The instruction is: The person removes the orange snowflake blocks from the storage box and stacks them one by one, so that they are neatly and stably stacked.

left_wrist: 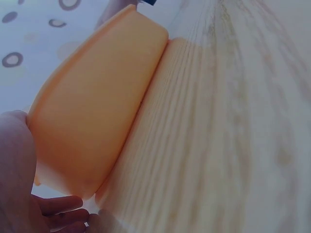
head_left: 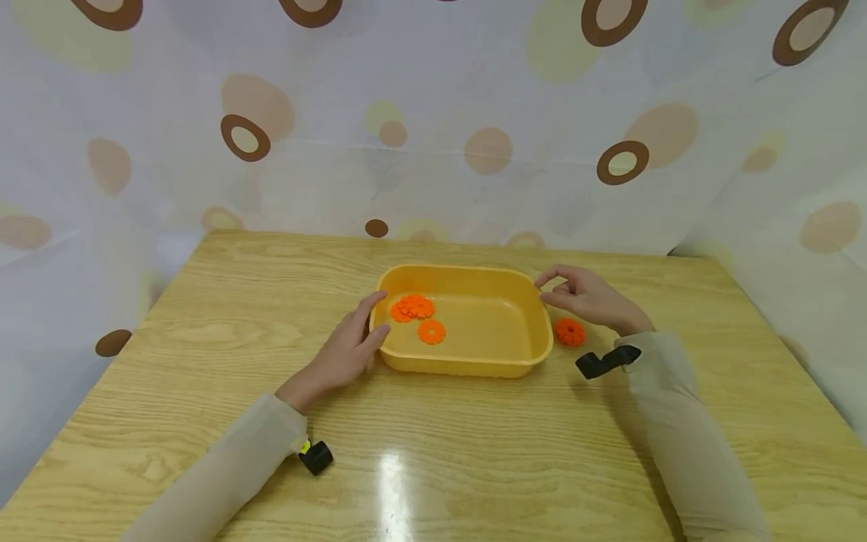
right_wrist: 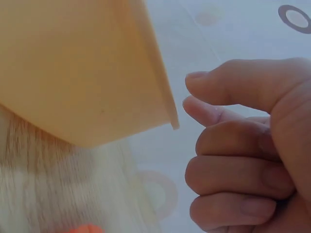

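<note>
A yellow plastic basin (head_left: 474, 367) rests on the wooden table. My left hand (head_left: 348, 342) grips its left end, the thumb and index finger over the rim and the other fingers outside below. A few orange notched discs (head_left: 413, 306) overlap at the left inside it, with a single orange disc (head_left: 431, 332) lying nearer. At the right rim is my right hand (head_left: 588, 296), thumb and index fingertip apart with nothing between them; its other fingers curl inward in the right wrist view. Beside the basin, below that hand, lie more orange discs (head_left: 570, 332), seemingly stacked.
The table (head_left: 433, 452) reaches back to a white patterned cloth (head_left: 433, 173) that also hangs along both sides. Black wrist cameras, one left (head_left: 316, 457) and one right (head_left: 603, 363), are strapped at the sleeves.
</note>
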`<state>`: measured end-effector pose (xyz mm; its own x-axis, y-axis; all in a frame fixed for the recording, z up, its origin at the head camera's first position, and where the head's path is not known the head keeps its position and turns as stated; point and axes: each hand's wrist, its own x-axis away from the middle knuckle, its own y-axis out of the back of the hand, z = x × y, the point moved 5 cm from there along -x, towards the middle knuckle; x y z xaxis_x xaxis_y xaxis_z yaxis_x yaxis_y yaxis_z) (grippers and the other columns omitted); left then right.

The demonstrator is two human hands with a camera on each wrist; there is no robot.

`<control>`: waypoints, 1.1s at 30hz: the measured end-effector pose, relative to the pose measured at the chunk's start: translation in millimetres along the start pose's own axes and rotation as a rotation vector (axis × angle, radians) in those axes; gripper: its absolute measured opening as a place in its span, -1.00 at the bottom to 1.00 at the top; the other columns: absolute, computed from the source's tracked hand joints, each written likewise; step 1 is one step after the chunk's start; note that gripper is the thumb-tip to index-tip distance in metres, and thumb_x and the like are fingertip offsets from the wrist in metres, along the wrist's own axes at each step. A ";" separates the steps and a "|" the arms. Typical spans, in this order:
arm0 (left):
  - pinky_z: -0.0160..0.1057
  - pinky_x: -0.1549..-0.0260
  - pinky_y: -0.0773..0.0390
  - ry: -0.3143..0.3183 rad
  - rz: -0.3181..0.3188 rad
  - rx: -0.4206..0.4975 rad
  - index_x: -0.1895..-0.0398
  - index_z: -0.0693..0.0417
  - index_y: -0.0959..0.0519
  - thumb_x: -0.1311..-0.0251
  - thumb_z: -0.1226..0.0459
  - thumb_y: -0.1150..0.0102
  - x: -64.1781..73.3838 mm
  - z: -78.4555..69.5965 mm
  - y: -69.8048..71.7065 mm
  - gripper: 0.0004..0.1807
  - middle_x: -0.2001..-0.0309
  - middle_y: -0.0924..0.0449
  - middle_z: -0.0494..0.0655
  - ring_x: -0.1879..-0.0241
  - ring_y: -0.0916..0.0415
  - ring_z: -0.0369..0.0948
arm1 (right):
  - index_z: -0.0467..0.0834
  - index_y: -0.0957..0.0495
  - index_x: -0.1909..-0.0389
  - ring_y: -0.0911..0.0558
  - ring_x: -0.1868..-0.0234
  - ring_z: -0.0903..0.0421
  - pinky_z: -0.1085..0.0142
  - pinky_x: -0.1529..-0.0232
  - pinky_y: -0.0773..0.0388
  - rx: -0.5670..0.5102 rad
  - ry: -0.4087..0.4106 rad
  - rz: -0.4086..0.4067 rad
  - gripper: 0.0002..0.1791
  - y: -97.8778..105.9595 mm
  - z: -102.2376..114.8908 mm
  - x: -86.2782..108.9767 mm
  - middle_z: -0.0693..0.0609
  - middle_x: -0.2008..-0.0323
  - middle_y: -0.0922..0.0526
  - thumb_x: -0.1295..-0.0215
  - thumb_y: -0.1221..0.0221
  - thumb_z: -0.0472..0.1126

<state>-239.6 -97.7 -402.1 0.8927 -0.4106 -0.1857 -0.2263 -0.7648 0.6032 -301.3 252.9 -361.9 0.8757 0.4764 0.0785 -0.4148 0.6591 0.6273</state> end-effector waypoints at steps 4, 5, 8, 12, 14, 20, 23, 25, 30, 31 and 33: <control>0.08 -0.23 -0.31 -0.011 -0.001 -0.002 -0.47 0.20 -0.01 -0.47 0.17 0.14 -1.0 -0.6 0.8 -0.38 -0.31 -0.26 0.34 -0.22 -0.36 0.10 | -0.28 -0.44 -0.06 -0.13 0.74 0.25 0.35 0.52 -0.30 0.009 0.012 0.003 -0.71 -0.7 5.5 -4.0 0.12 0.73 -0.22 -0.42 -0.08 -0.20; 0.09 -0.23 -0.31 -0.010 -0.001 -0.002 -0.48 0.19 -0.01 -0.47 0.17 0.14 -0.9 -0.3 0.6 -0.38 -0.32 -0.25 0.34 -0.23 -0.35 0.10 | -0.28 -0.44 -0.06 -0.12 0.74 0.25 0.35 0.51 -0.30 0.011 0.015 0.003 -0.71 -0.9 6.5 -5.0 0.12 0.73 -0.22 -0.43 -0.07 -0.20; 0.09 -0.23 -0.31 0.005 0.003 -0.003 -0.48 0.16 0.00 -0.47 0.15 0.15 -0.3 0.6 0.1 -0.38 -0.34 -0.23 0.32 -0.24 -0.33 0.11 | -0.31 -0.43 -0.06 -0.11 0.74 0.24 0.35 0.52 -0.29 0.006 0.034 0.006 -0.70 -2.1 10.2 -7.5 0.12 0.73 -0.19 -0.43 -0.07 -0.22; 0.11 -0.26 -0.27 0.025 0.008 -0.007 -0.49 0.13 0.01 -0.48 0.13 0.16 0.3 1.3 -0.6 -0.38 -0.38 -0.17 0.30 -0.30 -0.26 0.14 | -0.34 -0.42 -0.06 -0.10 0.75 0.23 0.35 0.59 -0.22 0.007 0.064 -0.002 -0.70 -4.4 16.5 -11.7 0.12 0.73 -0.17 -0.42 -0.06 -0.24; 0.12 -0.27 -0.26 0.031 0.010 -0.005 -0.49 0.12 0.01 -0.48 0.13 0.17 0.5 1.1 -0.5 -0.38 -0.39 -0.15 0.30 -0.32 -0.23 0.15 | -0.35 -0.42 -0.06 -0.09 0.76 0.23 0.35 0.59 -0.22 0.008 0.077 -0.005 -0.70 -5.8 20.8 -13.6 0.12 0.72 -0.16 -0.42 -0.06 -0.25; 0.11 -0.24 -0.29 0.029 0.005 -0.010 -0.49 0.12 0.01 -0.48 0.13 0.16 0.4 1.2 0.9 -0.38 -0.37 -0.19 0.31 -0.28 -0.28 0.13 | -0.37 -0.41 -0.05 -0.10 0.74 0.23 0.36 0.58 -0.21 0.012 0.115 -0.006 -0.70 -8.6 33.8 -18.8 0.12 0.71 -0.15 -0.42 -0.06 -0.26; 0.09 -0.20 -0.35 -0.004 -0.009 -0.007 -0.48 0.17 -0.01 -0.47 0.17 0.14 -0.8 0.3 1.3 -0.39 -0.31 -0.26 0.33 -0.19 -0.37 0.09 | -0.35 -0.43 -0.05 -0.11 0.73 0.23 0.36 0.56 -0.23 0.031 0.131 -0.004 -0.70 -8.7 39.0 -21.5 0.12 0.70 -0.15 -0.42 -0.07 -0.25; 0.07 -0.17 -0.37 -0.026 -0.018 0.000 -0.47 0.21 -0.01 -0.46 0.19 0.13 -1.4 -0.1 1.3 -0.39 -0.29 -0.29 0.33 -0.14 -0.41 0.06 | -0.35 -0.44 -0.05 -0.10 0.73 0.23 0.36 0.51 -0.26 0.038 0.140 0.002 -0.70 -9.0 42.7 -22.7 0.12 0.70 -0.15 -0.41 -0.09 -0.25; 0.06 -0.17 -0.38 -0.052 -0.016 0.009 -0.47 0.24 -0.01 -0.46 0.21 0.12 -1.8 0.0 -0.4 -0.39 -0.27 -0.31 0.34 -0.13 -0.43 0.04 | -0.36 -0.49 -0.06 -0.08 0.71 0.24 0.36 0.40 -0.31 0.065 0.176 0.026 -0.69 -12.1 53.0 -26.2 0.15 0.71 -0.11 -0.36 -0.14 -0.30; 0.07 -0.18 -0.37 -0.052 -0.013 0.010 -0.47 0.24 -0.01 -0.46 0.21 0.13 -1.7 0.1 -0.6 -0.39 -0.28 -0.30 0.35 -0.15 -0.42 0.05 | -0.37 -0.49 -0.06 -0.07 0.71 0.25 0.36 0.39 -0.32 0.070 0.187 0.032 -0.68 -13.0 55.6 -27.1 0.15 0.71 -0.10 -0.35 -0.14 -0.32; 0.06 -0.20 -0.35 -0.042 -0.010 0.014 -0.47 0.23 0.00 -0.46 0.21 0.13 -1.7 0.1 -0.5 -0.39 -0.30 -0.28 0.34 -0.18 -0.40 0.06 | -0.37 -0.49 -0.07 -0.06 0.70 0.26 0.36 0.36 -0.32 0.091 0.208 0.039 -0.68 -14.8 60.3 -30.1 0.16 0.71 -0.08 -0.35 -0.14 -0.33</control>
<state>-241.0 -96.7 -402.1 0.8778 -0.4233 -0.2243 -0.2233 -0.7757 0.5902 -306.6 193.8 -326.8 0.7860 0.6160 -0.0514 -0.4147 0.5872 0.6951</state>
